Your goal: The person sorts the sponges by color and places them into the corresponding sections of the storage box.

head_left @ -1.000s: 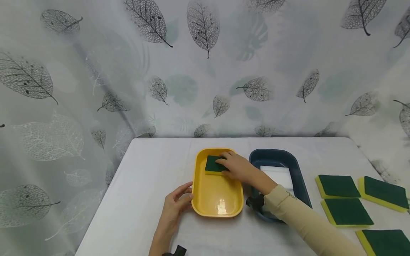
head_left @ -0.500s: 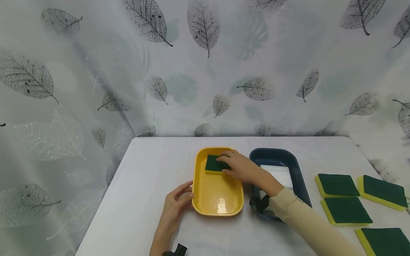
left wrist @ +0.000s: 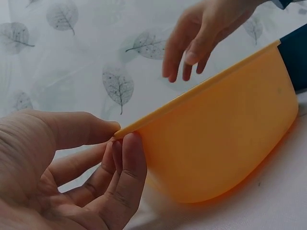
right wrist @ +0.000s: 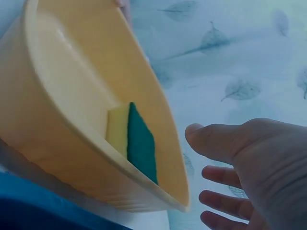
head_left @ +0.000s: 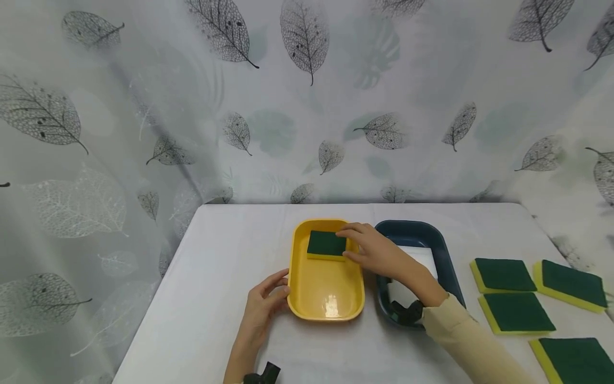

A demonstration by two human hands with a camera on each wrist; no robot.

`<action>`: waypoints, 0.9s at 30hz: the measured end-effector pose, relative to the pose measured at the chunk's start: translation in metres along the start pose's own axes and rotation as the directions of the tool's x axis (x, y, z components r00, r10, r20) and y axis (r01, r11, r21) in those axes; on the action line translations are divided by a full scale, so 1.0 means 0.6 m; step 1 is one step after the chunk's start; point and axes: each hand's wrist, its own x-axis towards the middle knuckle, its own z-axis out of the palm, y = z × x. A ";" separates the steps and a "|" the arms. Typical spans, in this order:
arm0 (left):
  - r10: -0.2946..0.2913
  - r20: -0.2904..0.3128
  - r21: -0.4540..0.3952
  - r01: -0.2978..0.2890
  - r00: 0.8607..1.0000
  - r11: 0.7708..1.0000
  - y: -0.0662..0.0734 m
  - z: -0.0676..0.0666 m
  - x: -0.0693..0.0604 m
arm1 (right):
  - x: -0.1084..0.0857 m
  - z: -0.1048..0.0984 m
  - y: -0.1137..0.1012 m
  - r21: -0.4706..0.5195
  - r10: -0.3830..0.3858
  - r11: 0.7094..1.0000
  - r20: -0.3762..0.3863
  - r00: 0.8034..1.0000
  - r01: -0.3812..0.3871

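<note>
My left hand holds the yellow plastic tray at its left side. In the left wrist view, its thumb and fingers pinch the tray's rim. A sponge with a green scouring face up and yellow foam below lies flat in the far end of the tray. Over the tray's far right rim hovers my right hand, its fingers loosely spread. The right wrist view shows this hand apart from the sponge, with nothing in its grasp.
Right of the yellow tray stands a dark blue tray with white blocks in it, partly hidden by my right arm. Several more green-and-yellow sponges lie at the table's right side. A leaf-patterned curtain hangs behind the white table.
My right hand has let go of the sponge and moved right, away from it. The sponge stays in the tray's far end. My left hand keeps its hold on the rim.
</note>
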 end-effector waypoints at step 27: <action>0.029 0.013 -0.014 -0.029 0.999 0.999 -0.001 0.001 -0.001 | -0.163 -0.065 0.045 0.125 0.110 0.989 -0.310 0.945 -0.074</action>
